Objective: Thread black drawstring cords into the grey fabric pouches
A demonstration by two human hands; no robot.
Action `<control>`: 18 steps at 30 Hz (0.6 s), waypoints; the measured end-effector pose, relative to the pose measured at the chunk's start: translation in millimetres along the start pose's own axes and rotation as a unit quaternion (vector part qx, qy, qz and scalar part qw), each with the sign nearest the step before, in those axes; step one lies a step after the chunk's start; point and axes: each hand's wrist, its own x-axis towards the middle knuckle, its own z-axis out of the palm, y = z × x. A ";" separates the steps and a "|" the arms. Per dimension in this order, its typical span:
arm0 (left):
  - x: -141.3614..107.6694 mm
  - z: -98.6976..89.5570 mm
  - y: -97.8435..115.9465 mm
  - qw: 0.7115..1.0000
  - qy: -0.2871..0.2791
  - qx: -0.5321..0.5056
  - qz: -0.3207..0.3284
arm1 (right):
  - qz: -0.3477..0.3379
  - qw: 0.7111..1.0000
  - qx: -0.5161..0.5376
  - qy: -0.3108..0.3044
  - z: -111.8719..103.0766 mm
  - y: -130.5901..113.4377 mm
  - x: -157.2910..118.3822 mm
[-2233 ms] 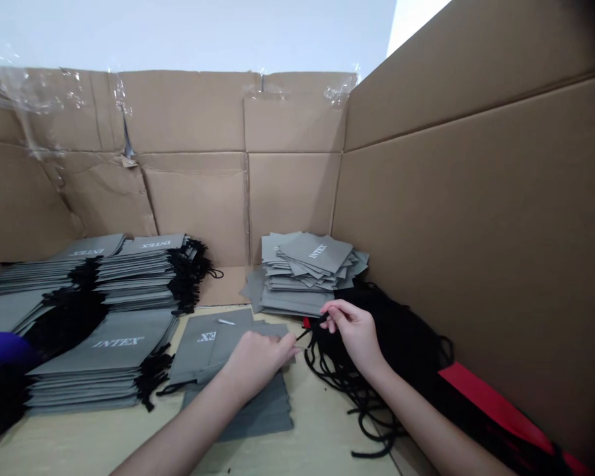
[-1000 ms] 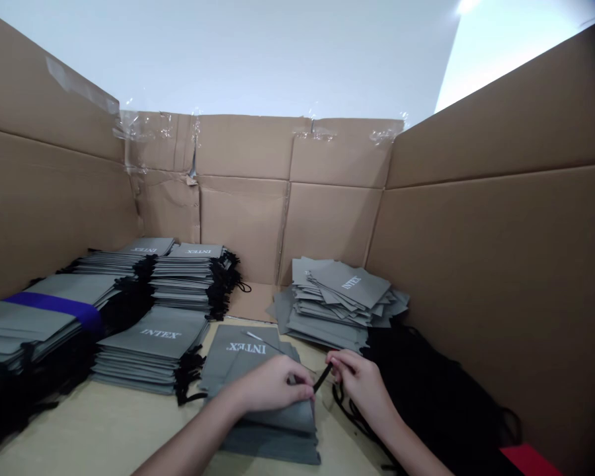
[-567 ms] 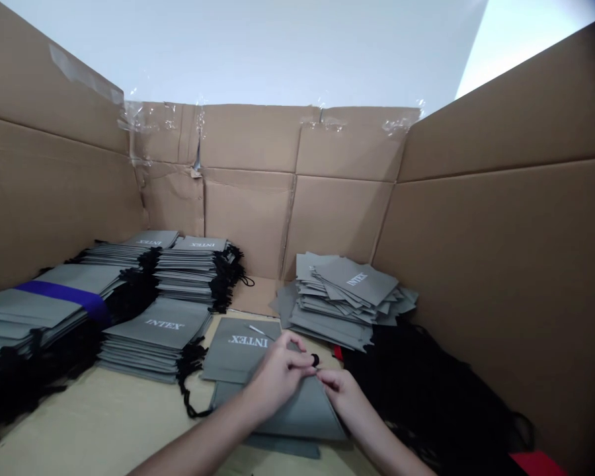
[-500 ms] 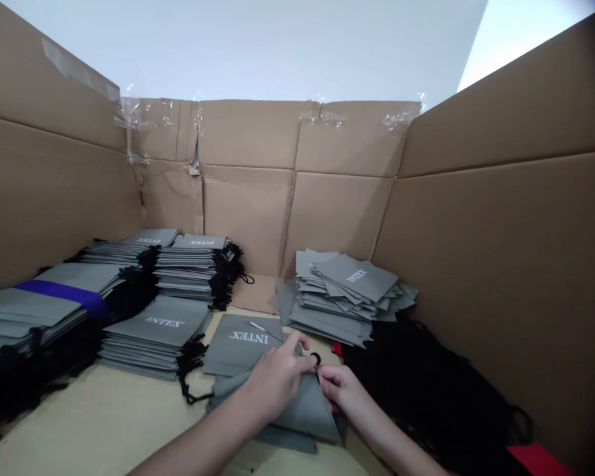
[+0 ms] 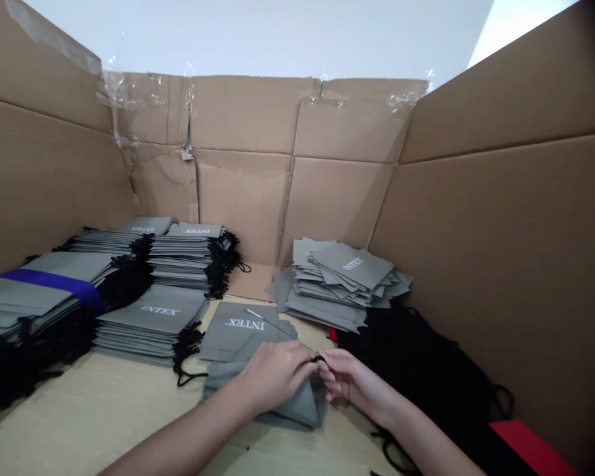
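Your left hand [image 5: 275,375] is clenching a bunched gray cloth bag [image 5: 297,408] in the lower middle of the frame, and your right hand [image 5: 354,380] is closing in against it, fingertips [image 5: 327,370] pinching at a short black cord [image 5: 318,359] that is poking out at the bag's top edge. The bag is resting on a pale tabletop [image 5: 104,413]. Just above your hands, a flat gray INTEX bag [image 5: 238,330] is lying with a thin metal needle [image 5: 260,317] across it. Over on the left, neat stacks of gray bags [image 5: 151,317] are sitting with their black cords bunched alongside, one stack wrapped by a purple band [image 5: 54,282]. Upper right of your hands, a loose gray pile [image 5: 344,281] is leaning against a black cord heap [image 5: 426,357], with a red piece [image 5: 528,449] showing at lower right and cardboard walls [image 5: 337,198] rising behind everything.
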 end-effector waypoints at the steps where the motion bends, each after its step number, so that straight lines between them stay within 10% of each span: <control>1: 0.9 -0.8 -1.3 0.998 0.014 -0.057 -0.021 | -0.017 1.000 0.001 0.008 2.6 1.1 0.6; 8: 10.5 2.1 -13.9 0.907 0.023 -0.411 -0.092 | -0.135 0.982 -0.065 0.114 17.7 22.1 15.7; 18: 11.5 6.4 -15.2 0.871 0.049 -0.479 -0.101 | -0.232 0.966 -0.085 0.070 15.1 34.8 20.7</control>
